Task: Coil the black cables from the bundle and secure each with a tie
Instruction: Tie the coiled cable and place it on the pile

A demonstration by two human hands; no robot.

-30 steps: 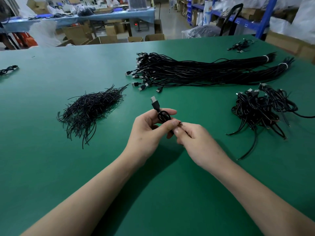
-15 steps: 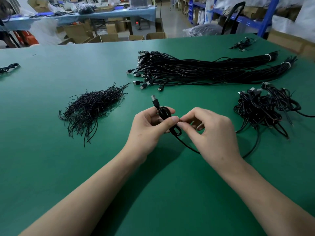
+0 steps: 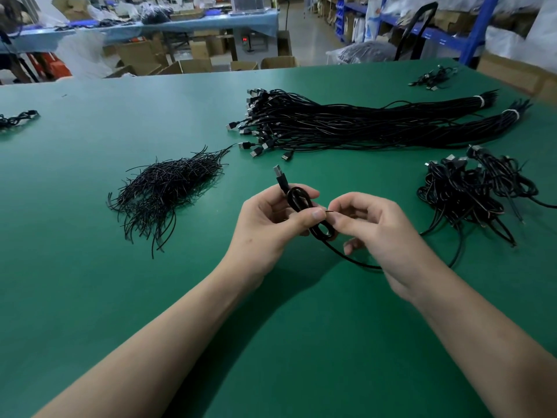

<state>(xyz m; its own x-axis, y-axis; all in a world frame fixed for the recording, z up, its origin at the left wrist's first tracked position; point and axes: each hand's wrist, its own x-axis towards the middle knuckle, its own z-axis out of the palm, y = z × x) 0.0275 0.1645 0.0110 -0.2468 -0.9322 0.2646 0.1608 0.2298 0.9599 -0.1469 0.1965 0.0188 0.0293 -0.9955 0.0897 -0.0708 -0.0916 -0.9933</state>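
Note:
My left hand (image 3: 268, 224) grips a coiled black USB cable (image 3: 298, 197) between thumb and fingers, its silver plug (image 3: 278, 170) sticking up and away. My right hand (image 3: 370, 227) pinches a thin black tie (image 3: 329, 211) at the coil's middle, right beside my left thumb. A loose tail of the cable (image 3: 349, 257) hangs from the coil and runs under my right hand. Behind lie the long bundles of straight black cables (image 3: 361, 125), bound with white bands at their far ends. The pile of black ties (image 3: 168, 188) sits to the left.
A heap of coiled, tied cables (image 3: 470, 191) lies on the right of the green table (image 3: 90, 297). Small cable clumps sit at the far right (image 3: 434, 78) and far left (image 3: 16, 119). Beyond the table edge stand cardboard boxes, a blue workbench and blue shelving.
The coil has turned from a small round loop to a longer oval with a tail hanging down. My right hand rolled palm inward and now pinches the tie at the coil's middle.

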